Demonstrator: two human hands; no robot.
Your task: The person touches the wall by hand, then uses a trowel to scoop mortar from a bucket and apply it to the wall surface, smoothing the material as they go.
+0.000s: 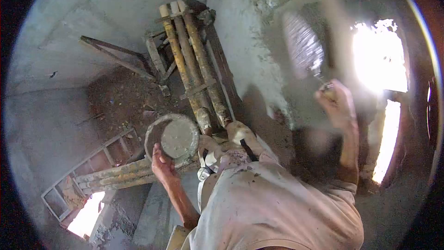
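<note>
My right hand [337, 104] is closed round the handle of a trowel [303, 44], raised at the right in front of the wall. Its blade is smeared by motion and looks coated with wet mortar. Lower and to the left, my left hand [164, 163] grips the near rim of a round pan [154, 128], fingers over the edge. Grey wet mortar [178, 136] lies inside the pan, which is held beside my legs. Fresh grey plaster [296, 4] covers part of the wall beyond the trowel.
I stand on a scaffold of wooden poles [192, 60] running forward along the wall. More poles [118, 176] and a ladder [92, 157] are at the lower left. The dirt floor [122, 95] lies below. A bright wall opening [379, 55] is at the right.
</note>
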